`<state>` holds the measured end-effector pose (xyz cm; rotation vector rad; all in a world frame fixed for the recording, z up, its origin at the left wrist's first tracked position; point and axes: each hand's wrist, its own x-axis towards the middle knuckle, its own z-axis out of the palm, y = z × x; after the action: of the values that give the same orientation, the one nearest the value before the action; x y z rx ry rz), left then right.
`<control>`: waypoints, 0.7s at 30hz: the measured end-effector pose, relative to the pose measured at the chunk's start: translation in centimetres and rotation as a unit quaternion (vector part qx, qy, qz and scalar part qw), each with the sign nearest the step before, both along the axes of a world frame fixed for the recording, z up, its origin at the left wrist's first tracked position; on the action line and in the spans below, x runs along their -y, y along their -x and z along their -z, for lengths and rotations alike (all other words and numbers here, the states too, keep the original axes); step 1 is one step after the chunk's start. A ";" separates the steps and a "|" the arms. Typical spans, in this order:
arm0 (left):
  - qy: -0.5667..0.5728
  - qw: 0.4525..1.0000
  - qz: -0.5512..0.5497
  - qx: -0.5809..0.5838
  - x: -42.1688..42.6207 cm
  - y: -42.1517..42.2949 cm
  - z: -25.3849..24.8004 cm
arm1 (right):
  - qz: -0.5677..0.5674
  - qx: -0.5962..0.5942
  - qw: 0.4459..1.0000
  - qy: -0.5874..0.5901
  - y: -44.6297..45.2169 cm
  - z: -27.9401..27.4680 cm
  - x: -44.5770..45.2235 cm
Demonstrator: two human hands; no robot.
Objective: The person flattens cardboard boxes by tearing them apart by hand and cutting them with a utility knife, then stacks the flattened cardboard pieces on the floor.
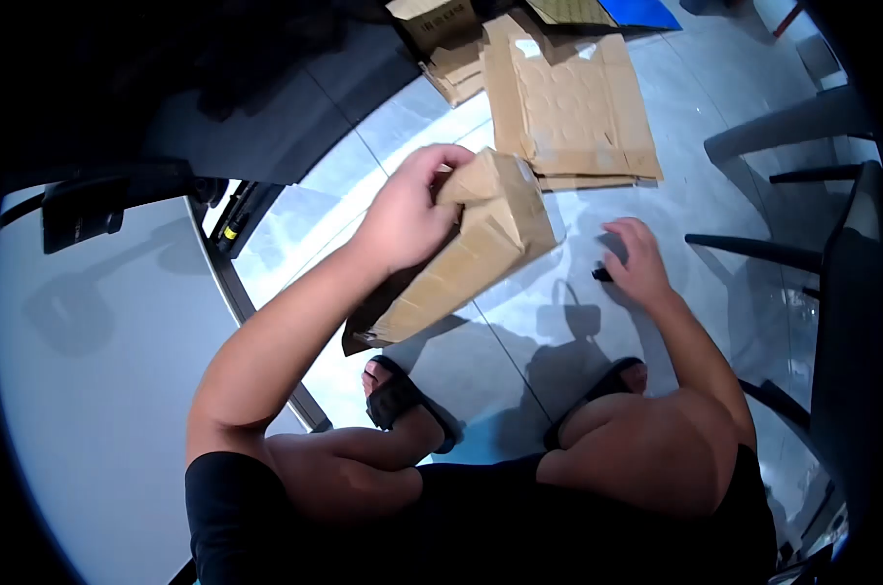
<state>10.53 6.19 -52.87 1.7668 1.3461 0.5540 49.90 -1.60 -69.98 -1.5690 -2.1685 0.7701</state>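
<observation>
My left hand (pixel 417 210) grips the upper end of a brown cardboard box (pixel 471 268), its fingers bent over the edge. The box is tilted above the floor, and clear tape shows on its end. My right hand (pixel 639 265) is to the right of the box and apart from it. The index finger and thumb are curved with a gap between them. A small black object (pixel 601 275) sticks out below the thumb, seemingly held by the lower fingers, which are hidden. What kind of object it is does not show.
A flattened cardboard piece (pixel 573 102) lies ahead on the tiled floor, near another carton (pixel 437 21) and a blue sheet (pixel 641 14). Black chair legs (pixel 753 252) stand at the right. A white panel (pixel 110 390) fills the left side. My sandalled feet are below.
</observation>
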 end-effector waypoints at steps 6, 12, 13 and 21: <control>0.093 0.996 0.000 0.020 0.0 -0.6 1.2 | -0.017 0.176 0.977 0.121 -6.1 2.0 3.8; 0.115 0.993 0.035 0.006 -0.2 -1.9 0.9 | -0.022 0.095 0.994 0.049 -5.5 1.6 4.6; 0.134 0.990 0.035 0.025 -0.2 -1.9 0.8 | -0.010 0.058 0.998 0.037 -5.3 2.0 4.2; 0.058 0.996 0.063 -0.037 1.1 -2.2 0.1 | 0.137 -0.212 0.943 0.217 5.6 -14.5 0.6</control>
<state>12.71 5.09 -53.02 1.7774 1.2793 0.3367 44.31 -2.21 -55.43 -1.6587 -1.5002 1.4090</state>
